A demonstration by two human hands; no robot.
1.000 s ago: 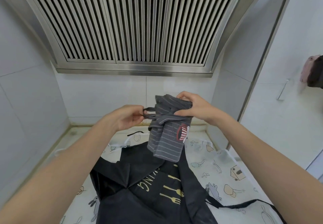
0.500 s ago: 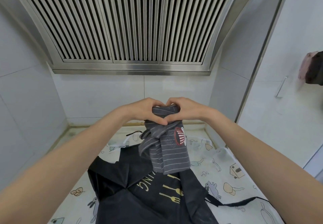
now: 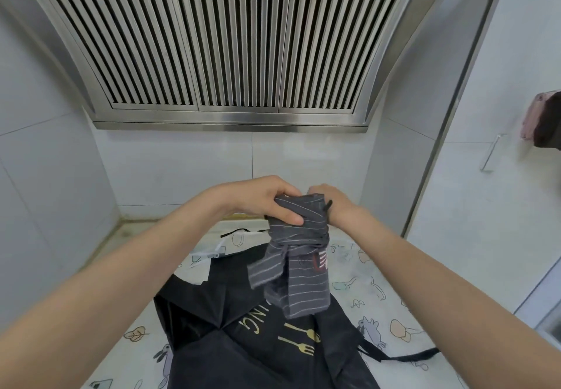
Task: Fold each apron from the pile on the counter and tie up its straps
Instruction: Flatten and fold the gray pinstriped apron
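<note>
Striped apron [image 3: 299,255] first: it is folded into a narrow bundle and held up in the air above the counter [image 3: 358,273], hanging over the far part of the black apron [image 3: 243,337] that lies spread there. My left hand [image 3: 267,200] grips the top of the bundle, thumb across the front and fingers curled over the upper edge. My right hand [image 3: 331,203] sits just beside it at the bundle's other edge, mostly hidden behind the cloth; a thin dark strap [image 3: 328,206] shows at that wrist, but I cannot tell whether the fingers pinch it or merely rest against the fabric. Bands of cloth already cross the bundle's middle, and one loose striped end dangles off toward the left-hand side, so I judge the step in hand to be the tying of the straps — the folding itself looks done. The next move, as I read it, calls for drawing the wrap snug and securing the free end in a knot or tuck while the left hand keeps the roll from springing open. After that the bundle wants setting down clear of the black apron — which lies unfolded, its own strap [image 3: 403,356] trailing off its near right corner, over a pale apron with printed animals.
</note>
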